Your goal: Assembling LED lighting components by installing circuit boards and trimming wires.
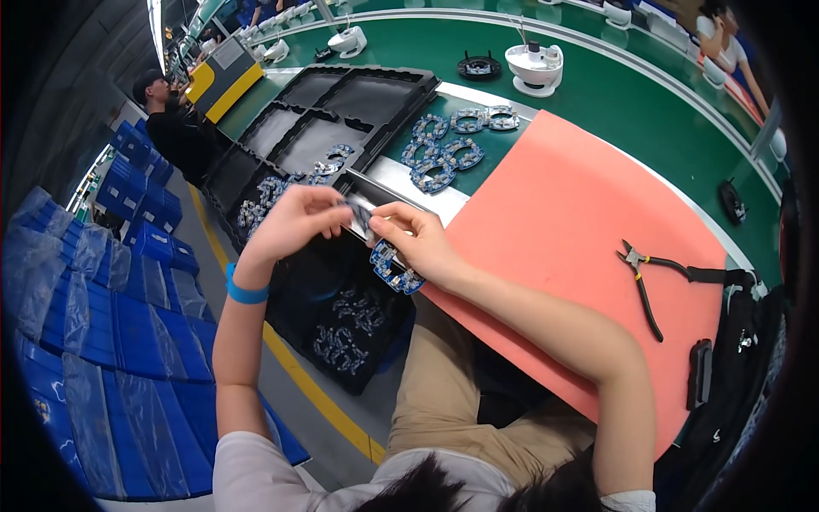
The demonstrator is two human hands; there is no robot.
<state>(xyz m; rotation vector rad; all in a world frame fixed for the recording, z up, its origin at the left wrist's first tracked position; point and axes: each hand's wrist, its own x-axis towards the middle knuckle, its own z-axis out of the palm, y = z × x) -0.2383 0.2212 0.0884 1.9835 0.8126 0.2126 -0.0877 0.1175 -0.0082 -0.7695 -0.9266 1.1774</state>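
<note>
My left hand (294,224), with a blue band at its wrist, is closed in a pinch before my body. Close to its right, my right hand (420,245) has its thumb and fingers closed. A blue ring-shaped circuit board (395,277) hangs just below the right hand's fingers, seemingly in its grip. Between both hands' fingertips is a small dark piece (360,218), blurred by motion; I cannot make out its kind. More ring-shaped circuit boards (433,174) lie in a cluster on the green bench, beyond my right hand.
A black compartmented tray (375,141) stands at the left, with circuit boards in its nearer part. Lower, a dark tray (299,320) holds more boards. Cutting pliers (638,275) lie on the pink mat (546,230). Blue crates (111,333) line the left; a person (175,128) stands beyond.
</note>
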